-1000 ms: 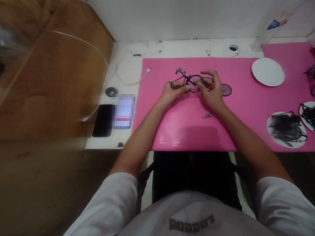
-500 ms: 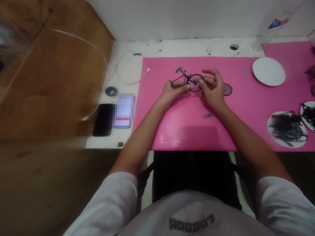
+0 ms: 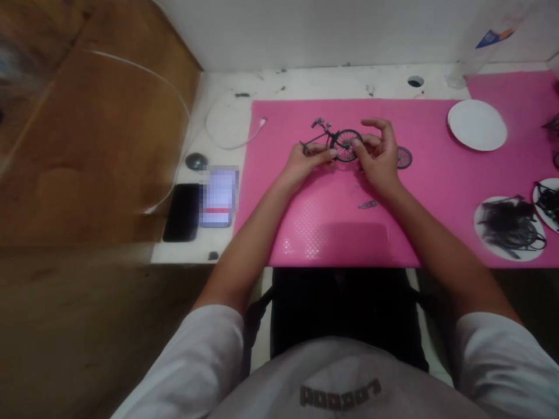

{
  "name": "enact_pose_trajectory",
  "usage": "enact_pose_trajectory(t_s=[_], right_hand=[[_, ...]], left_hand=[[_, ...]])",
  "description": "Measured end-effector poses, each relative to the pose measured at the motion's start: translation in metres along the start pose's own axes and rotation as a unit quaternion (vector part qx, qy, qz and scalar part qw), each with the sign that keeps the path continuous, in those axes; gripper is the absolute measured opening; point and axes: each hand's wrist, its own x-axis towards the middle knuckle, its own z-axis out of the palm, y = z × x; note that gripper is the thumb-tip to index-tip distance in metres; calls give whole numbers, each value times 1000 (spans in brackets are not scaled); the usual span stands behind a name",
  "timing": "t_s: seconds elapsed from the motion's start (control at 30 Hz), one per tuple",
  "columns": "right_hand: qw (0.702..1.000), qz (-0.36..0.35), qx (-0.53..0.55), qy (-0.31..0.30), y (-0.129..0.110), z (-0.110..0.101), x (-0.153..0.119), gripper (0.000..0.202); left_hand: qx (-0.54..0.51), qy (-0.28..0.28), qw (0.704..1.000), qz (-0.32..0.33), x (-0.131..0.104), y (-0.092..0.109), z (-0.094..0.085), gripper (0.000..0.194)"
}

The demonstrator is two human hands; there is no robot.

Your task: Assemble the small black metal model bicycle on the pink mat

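Note:
A small black model bicycle frame (image 3: 322, 135) with one spoked wheel (image 3: 345, 144) fitted stands on the pink mat (image 3: 340, 227). My left hand (image 3: 302, 164) pinches the frame from the left side. Fingers of my right hand (image 3: 379, 157) grip the wheel's right edge, with the index finger raised. A second loose wheel (image 3: 403, 157) lies on the mat just right of my right hand. A small dark part (image 3: 367, 204) lies on the mat near my right wrist.
An empty white plate (image 3: 477, 125) sits at the back right. Two plates with black parts (image 3: 509, 227) (image 3: 548, 201) are at the right edge. A black phone (image 3: 181, 212), another phone (image 3: 217, 198) and a white cable (image 3: 236, 142) lie left of the mat.
Both hands stay on the model bicycle; my right fingers shift slightly on the wheel. The view has drifted a little.

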Motion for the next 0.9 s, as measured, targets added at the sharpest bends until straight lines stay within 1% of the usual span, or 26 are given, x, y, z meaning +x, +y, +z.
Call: enact_pose_trajectory(t_s=[0.23,0.43,0.53,0.63,0.7,0.83,0.9], right_hand=[[1000,2,-1,-10,2,-1,1,80],[1000,-10,28,-2,8,2,2,75],[1000,5,30,-2,6,1,1,76],[1000,18,9,-4,1,0,1,78],[1000,7,-18,-17,-1,-1,2,79],[994,-39,-70,-68,-3,-1,3,87],[994,-40,-74,-70,-2,-1,4,88]], left_hand=[[-7,-9,1000,-2,1,-2,-1,43],[-8,-12,1000,1,1,-2,-1,45],[-9,-10,1000,-3,0,-1,0,46],[-8,-10,1000,-13,0,1,0,45],[-11,-5,1000,-20,0,2,0,44],[-20,-4,999,-27,-1,3,0,41],[-18,-8,999,-27,-1,3,1,40]])
